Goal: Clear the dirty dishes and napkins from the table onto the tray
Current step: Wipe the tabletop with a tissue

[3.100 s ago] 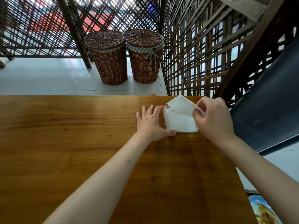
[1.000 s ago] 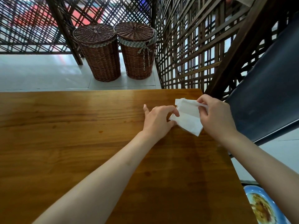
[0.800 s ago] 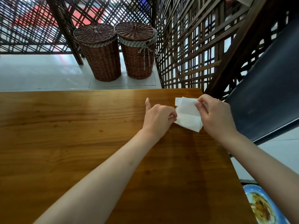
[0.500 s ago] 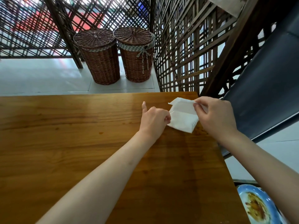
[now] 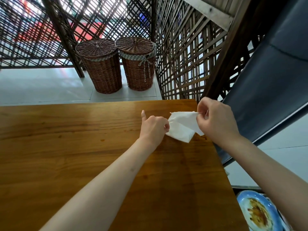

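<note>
A white paper napkin hangs between both hands just above the far right corner of the wooden table. My left hand pinches its left edge, with one finger sticking up. My right hand pinches the top right corner with curled fingers. A blue plate with food remains shows below the table's right edge at the bottom right; what it rests on is mostly hidden by my right arm.
Two lidded wicker baskets stand on the pale floor beyond the table. A wooden lattice screen rises behind the table's far right corner. A dark padded seat slopes along the right side.
The napkin was lying folded on the table with my left hand flat beside it; now both hands pinch it and it is lifted and partly unfolded. My view has tilted slightly.
</note>
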{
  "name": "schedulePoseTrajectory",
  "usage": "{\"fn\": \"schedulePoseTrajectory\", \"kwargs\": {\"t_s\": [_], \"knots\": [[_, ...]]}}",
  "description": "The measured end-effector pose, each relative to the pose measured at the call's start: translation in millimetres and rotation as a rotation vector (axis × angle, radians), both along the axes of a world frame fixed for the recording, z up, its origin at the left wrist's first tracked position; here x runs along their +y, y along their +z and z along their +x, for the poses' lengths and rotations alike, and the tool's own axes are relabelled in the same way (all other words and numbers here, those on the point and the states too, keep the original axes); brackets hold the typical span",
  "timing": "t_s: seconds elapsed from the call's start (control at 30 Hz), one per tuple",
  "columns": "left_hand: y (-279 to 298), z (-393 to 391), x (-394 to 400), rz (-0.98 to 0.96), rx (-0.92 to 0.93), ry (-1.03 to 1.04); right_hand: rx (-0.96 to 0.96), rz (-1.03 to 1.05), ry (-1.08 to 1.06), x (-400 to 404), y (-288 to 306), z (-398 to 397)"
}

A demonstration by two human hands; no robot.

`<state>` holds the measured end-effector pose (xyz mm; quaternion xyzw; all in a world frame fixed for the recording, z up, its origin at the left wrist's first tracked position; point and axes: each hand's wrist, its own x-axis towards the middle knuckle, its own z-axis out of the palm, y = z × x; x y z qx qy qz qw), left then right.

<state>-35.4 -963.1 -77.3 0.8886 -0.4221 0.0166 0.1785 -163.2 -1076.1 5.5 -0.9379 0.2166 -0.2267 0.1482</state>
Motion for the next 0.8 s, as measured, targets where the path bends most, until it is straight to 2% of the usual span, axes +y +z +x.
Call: {"fn": "schedulePoseTrajectory", "kwargs": {"t_s": [0.2,0.57,0.8], "knots": [[0,-1,0,0.023,0.003,0.005,0.073,-0.008,0.012,2,-3,0],[-1,-1,-1,0.046,0.010,0.016,0.065,0.062,0.032,-2,-10,1],[1,-2,-1,0.071,0.008,0.017,0.055,0.035,0.030,0,-8,1]]}}
